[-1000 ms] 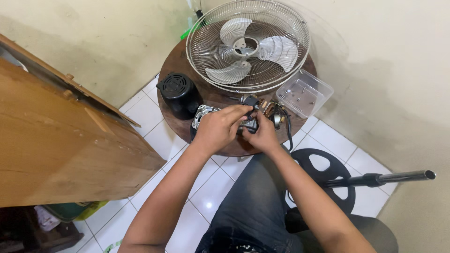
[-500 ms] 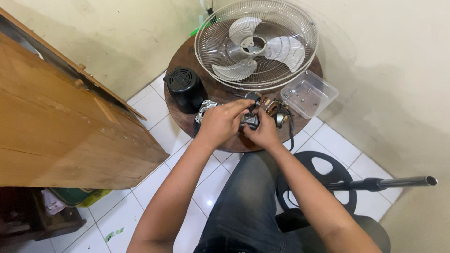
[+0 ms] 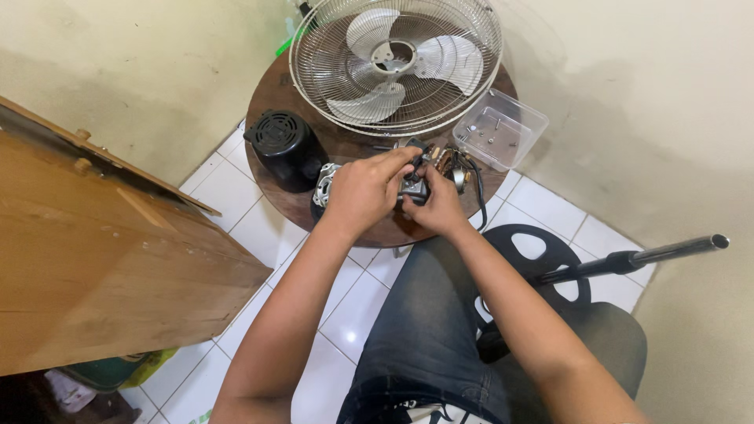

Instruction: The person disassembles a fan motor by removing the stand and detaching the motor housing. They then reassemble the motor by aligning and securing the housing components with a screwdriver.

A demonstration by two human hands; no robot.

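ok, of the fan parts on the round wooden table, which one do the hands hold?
The bare metal motor block, gripped by left hand and right hand. The black ribbed motor cover and wire fan cage lie untouched.

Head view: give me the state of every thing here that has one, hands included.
left hand: closed on the fan motor, fingers on top.
right hand: gripping the fan motor from the near side.
fan motor: bare, out of its cover, lying on the round table.
black motor cover: off, standing apart.
fan guard: shut around the blades, lying flat.
clear plastic box: open, small parts inside.
stand pole: tipped over on its base.
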